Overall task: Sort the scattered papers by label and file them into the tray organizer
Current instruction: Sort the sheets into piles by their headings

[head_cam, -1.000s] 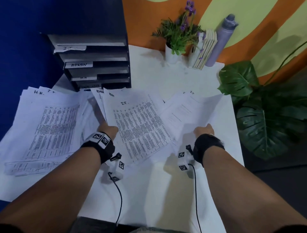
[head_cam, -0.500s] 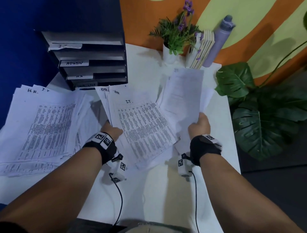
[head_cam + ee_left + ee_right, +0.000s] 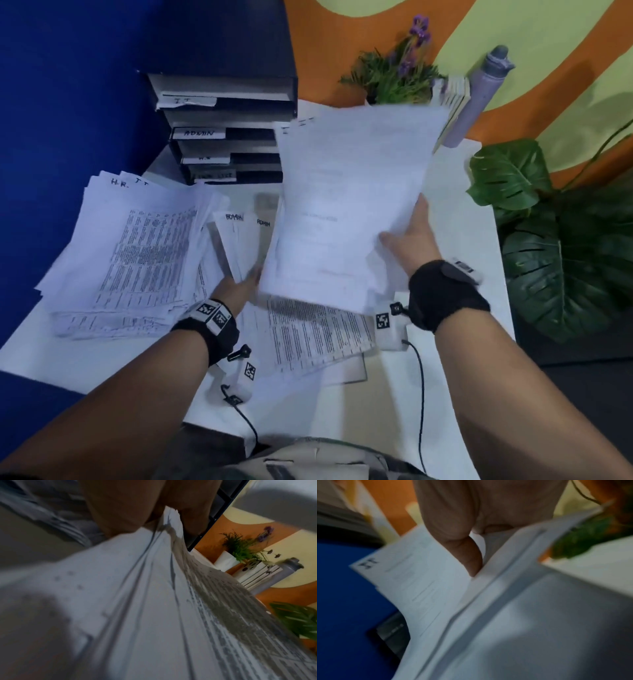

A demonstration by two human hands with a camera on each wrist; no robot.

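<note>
Papers (image 3: 349, 205) lifted off the tabletop (image 3: 455, 377) in my right hand (image 3: 409, 240).
My right fingers (image 3: 467, 555) clamped that sheaf; my left hand (image 3: 236, 291) gripped sheets (image 3: 239, 246) marked ADMIN beside the tray organizer (image 3: 226, 137).

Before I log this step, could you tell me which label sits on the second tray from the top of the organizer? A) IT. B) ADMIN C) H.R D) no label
B: in the head view, the tray organizer carries a strip reading ADMIN on its second tray, below the IT strip.
</note>
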